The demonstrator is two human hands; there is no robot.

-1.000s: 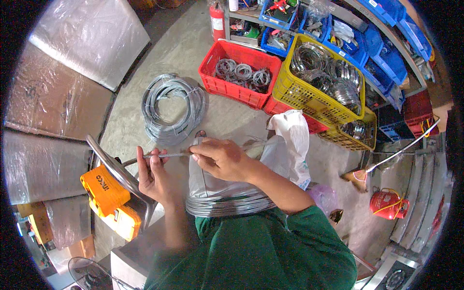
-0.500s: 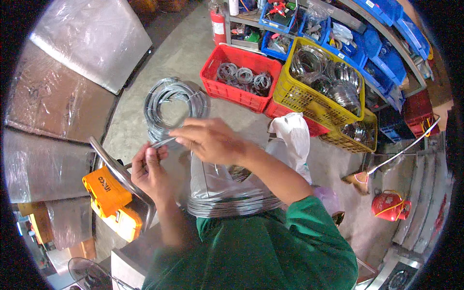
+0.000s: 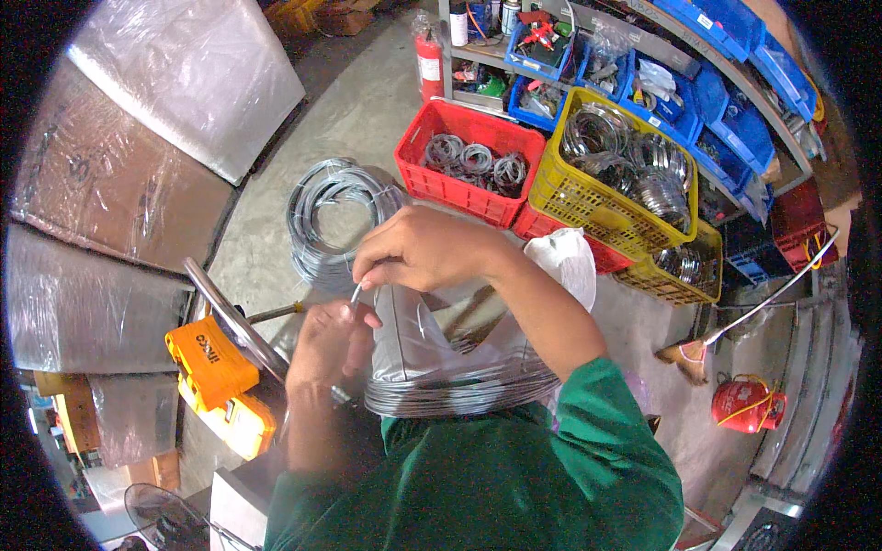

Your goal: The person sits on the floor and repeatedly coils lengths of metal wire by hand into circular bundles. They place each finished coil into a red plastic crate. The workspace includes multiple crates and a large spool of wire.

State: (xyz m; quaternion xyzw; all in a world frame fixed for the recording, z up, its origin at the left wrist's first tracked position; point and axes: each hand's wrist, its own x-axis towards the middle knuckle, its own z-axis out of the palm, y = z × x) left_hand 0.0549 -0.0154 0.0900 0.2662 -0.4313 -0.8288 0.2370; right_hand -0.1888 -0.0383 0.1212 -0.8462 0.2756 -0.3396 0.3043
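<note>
Two hands working a thin steel wire above a wire coil held in the lap

The right hand (image 3: 424, 250) pinches the upper end of a short wire (image 3: 355, 294) between thumb and forefinger, the other fingers curled in; the left hand (image 3: 326, 338), just below it, seems to grip the wire's lower end in a loose fist, though blur hides its fingertips. Beneath both hands lies a flat coil of grey wire (image 3: 459, 393) against the green shirt. Another wire coil (image 3: 326, 216) rests on the concrete floor beside a red crate (image 3: 459, 197), and an orange tool case (image 3: 219, 386) sits left of the hands
</note>
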